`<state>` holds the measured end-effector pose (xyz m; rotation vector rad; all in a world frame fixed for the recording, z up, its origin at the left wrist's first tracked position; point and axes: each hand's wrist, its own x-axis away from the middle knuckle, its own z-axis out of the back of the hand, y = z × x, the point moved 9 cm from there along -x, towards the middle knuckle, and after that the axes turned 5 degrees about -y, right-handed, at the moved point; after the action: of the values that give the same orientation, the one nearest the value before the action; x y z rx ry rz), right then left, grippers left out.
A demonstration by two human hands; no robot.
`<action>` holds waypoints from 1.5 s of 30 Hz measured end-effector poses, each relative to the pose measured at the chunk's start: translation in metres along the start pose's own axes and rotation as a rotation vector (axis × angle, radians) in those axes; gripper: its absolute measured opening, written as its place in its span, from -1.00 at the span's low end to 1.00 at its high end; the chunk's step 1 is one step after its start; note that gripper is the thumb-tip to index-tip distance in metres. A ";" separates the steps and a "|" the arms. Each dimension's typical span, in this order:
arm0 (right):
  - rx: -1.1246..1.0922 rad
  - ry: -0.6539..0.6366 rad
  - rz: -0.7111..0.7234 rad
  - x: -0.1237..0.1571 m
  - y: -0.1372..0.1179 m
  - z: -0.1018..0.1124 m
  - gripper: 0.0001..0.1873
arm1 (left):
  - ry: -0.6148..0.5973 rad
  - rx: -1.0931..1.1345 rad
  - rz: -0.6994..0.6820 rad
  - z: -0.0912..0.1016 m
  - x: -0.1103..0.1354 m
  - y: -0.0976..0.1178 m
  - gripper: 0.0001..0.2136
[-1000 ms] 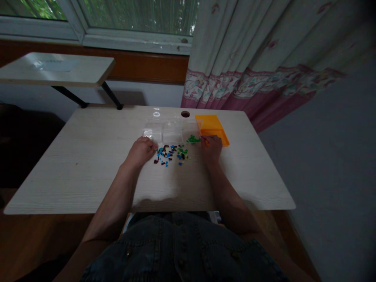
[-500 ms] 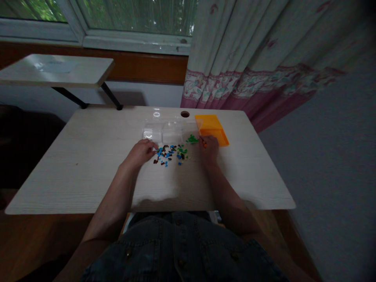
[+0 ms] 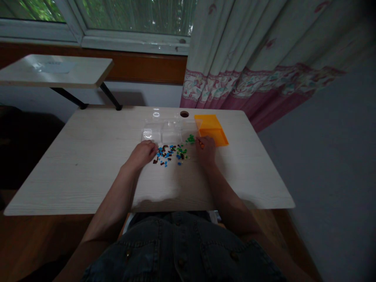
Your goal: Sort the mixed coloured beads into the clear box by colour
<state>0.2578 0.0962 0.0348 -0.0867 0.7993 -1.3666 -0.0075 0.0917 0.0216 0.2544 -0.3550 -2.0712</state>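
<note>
Small plastic building bricks (image 3: 167,152) in blue, brown, green and pale colours lie scattered on the table between my hands. My left hand (image 3: 143,153) rests at the pile's left edge with its fingers curled in; whatever they hold is hidden. On the other side, my right hand (image 3: 206,152) is closed around a small orange piece (image 3: 201,145), its fingertips beside a heap of green bricks (image 3: 190,138). That heap lies in the right part of a clear plastic tray (image 3: 171,137), just behind the loose pile.
An open orange box (image 3: 219,135) lies behind my right hand. The pale wooden table (image 3: 88,172) has a round hole (image 3: 184,114) near its back edge. A raised shelf (image 3: 82,74) stands at the back left; a curtain (image 3: 217,84) hangs behind.
My right hand has shifted slightly left with the orange piece, closer to the green heap. My left hand's fingers have curled in more beside the pile.
</note>
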 end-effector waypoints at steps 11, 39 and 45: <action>-0.119 -0.165 0.271 0.021 -0.060 -0.027 -0.76 | 0.148 0.317 0.007 0.013 0.000 0.011 -0.73; -0.150 -0.185 0.384 0.033 -0.088 -0.031 -0.79 | 0.184 0.540 -0.040 -0.012 -0.007 0.039 -0.72; -0.145 -0.188 0.354 0.030 -0.083 -0.032 -0.82 | 0.170 0.580 -0.029 -0.018 -0.008 0.039 -0.72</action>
<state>0.1705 0.0614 0.0387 -0.1753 0.7155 -0.9506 0.0339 0.0777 0.0184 0.7793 -0.8469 -1.9153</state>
